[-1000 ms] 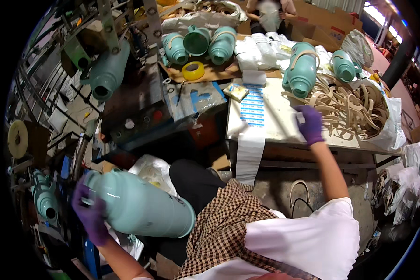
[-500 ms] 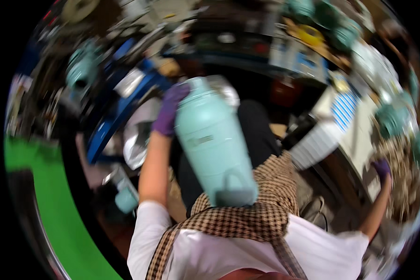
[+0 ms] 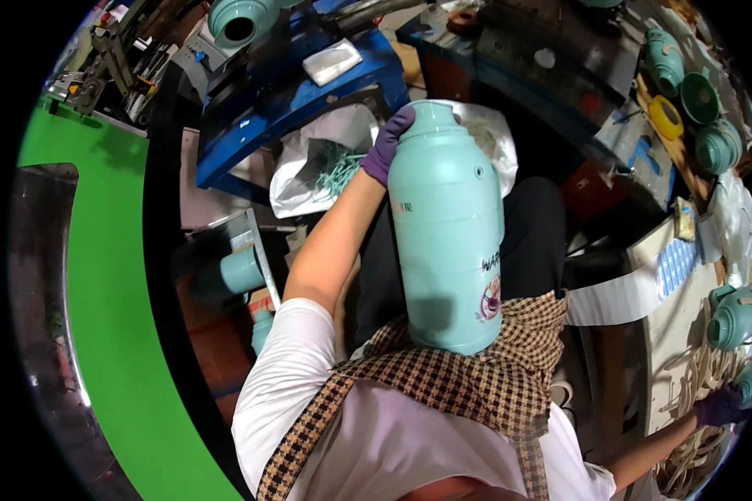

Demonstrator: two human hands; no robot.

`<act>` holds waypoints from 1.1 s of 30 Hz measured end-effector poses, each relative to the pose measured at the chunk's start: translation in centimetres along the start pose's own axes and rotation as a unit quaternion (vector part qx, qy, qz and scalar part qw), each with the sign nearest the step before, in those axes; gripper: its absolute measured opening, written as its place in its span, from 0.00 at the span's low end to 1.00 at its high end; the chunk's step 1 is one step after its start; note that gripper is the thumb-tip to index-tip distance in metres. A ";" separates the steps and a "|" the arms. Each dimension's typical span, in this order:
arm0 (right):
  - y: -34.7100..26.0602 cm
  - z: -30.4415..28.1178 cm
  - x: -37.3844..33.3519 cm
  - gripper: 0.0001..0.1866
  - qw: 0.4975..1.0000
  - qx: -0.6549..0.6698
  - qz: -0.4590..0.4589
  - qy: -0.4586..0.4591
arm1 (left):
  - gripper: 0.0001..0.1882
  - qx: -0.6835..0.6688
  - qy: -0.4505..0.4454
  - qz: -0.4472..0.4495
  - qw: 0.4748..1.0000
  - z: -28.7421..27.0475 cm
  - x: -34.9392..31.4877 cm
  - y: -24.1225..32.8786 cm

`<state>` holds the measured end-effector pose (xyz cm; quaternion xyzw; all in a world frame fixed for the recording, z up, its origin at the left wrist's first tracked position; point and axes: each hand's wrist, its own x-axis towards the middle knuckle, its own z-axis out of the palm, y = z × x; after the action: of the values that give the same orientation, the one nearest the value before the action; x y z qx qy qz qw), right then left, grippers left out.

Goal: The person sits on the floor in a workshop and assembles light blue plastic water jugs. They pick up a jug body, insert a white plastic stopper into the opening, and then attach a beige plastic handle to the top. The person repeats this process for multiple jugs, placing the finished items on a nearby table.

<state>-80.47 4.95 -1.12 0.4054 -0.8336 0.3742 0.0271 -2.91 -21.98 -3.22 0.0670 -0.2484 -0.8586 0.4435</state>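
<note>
A large pale teal thermos flask rests upright against my lap and the checked apron. My left hand, in a purple glove, grips it at the neck from the left side. A printed picture and lettering show low on its right side, and its handle shows along the right edge. At far right my right hand, also in a purple glove, reaches over a heap of beige straps beside a small teal part. Its fingers are too small and hidden to read.
A blue metal stand and a white bag of thin teal strips lie ahead on the left. A green surface runs down the left. At right is a pale bench with teal flask parts and yellow tape.
The flask has turned, so its printed picture now shows and its handle sits to the right. My right hand has reached lower at the far right. The view has swung right.
</note>
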 end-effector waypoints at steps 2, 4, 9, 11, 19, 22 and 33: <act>-6.8 1.6 -1.4 0.25 0.994 0.092 -0.050 0.005 | 0.40 -0.010 -0.010 0.006 1.000 -0.8 -0.8 -0.7; -14.1 3.9 -3.1 0.27 0.975 0.202 -0.088 -0.025 | 0.42 0.017 -0.019 0.028 0.999 -2.4 -0.5 -1.0; -34.7 10.3 -9.0 0.31 0.840 0.477 -0.128 -0.227 | 0.48 0.036 -0.022 0.002 0.999 -0.6 0.3 -1.9; -42.6 13.3 -12.0 0.33 0.742 0.572 -0.099 -0.335 | 0.51 0.120 0.010 0.004 0.993 0.7 0.0 -1.3; -51.8 24.2 -19.0 0.18 0.661 0.557 -0.324 -0.384 | 0.41 0.109 0.079 0.062 0.989 7.1 -3.7 0.8; -53.1 26.4 -20.0 0.14 0.665 0.492 -0.434 -0.357 | 0.47 0.115 0.107 0.096 0.983 4.8 -5.2 0.7; -46.0 26.2 -14.5 0.07 0.090 0.730 0.221 -0.640 | 0.41 -0.039 0.019 0.150 0.988 -1.3 -6.4 -0.9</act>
<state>-31.99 -20.42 2.66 0.1113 0.0912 0.3892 -0.9099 0.68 -16.98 -5.48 0.0281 -0.2139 -0.7901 0.5738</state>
